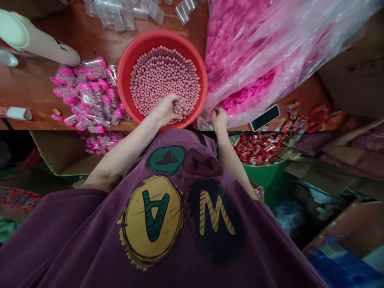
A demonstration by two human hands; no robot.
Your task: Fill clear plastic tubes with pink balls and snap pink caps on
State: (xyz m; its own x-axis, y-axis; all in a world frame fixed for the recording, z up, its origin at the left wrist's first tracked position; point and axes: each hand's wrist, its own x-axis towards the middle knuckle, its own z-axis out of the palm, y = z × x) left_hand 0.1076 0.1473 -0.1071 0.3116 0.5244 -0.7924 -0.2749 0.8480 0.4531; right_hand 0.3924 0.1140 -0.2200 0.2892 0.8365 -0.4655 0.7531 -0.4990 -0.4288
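Observation:
A red basin (126,68) full of small pink balls (163,76) stands on the wooden table in front of me. My left hand (168,110) is inside the basin at its near edge, fingers curled round a handful of the pink balls. My right hand (219,119) rests at the table edge to the right of the basin, fingers closed at the mouth of a large clear plastic bag (270,44) filled with pink caps. What the right fingers pinch is too small to make out.
A heap of filled clear tubes with pink caps (90,96) lies left of the basin, and more sit in a cardboard box (99,142) below. Empty clear tubes (126,12) lie behind the basin. A phone (265,117) and red-wrapped sweets (258,146) are at right.

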